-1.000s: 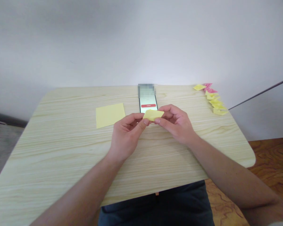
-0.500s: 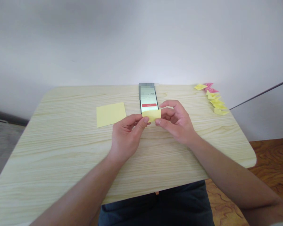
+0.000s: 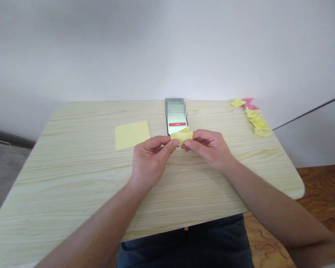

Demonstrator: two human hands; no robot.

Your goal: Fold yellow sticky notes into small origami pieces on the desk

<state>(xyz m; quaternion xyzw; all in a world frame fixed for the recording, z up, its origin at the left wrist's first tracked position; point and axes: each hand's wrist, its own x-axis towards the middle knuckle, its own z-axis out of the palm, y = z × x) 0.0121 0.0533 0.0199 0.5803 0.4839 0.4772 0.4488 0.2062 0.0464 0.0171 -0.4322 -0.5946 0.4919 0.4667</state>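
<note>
A small folded piece of yellow paper (image 3: 182, 137) is held up over the middle of the table. My left hand (image 3: 153, 158) pinches its left end between thumb and fingers. At its right end, my right hand (image 3: 212, 149) pinches it too, with the fingers mostly behind the paper. The paper's upper edge has parted, and a pointed flap shows behind the front layer. Just beyond it lies a phone (image 3: 177, 124) with a lit screen and a red bar; the paper covers its near end.
A flat yellow sheet (image 3: 131, 136) lies left of the phone. Along the table's right edge sit several folded yellow paper pieces (image 3: 258, 122) and pink folded paper (image 3: 248, 102). The wooden table (image 3: 80, 160) meets a white wall (image 3: 123, 52) at the back.
My right hand's fingers have closed in on the paper's right end from a more spread pose. The paper has opened slightly at the top, showing a second layer.
</note>
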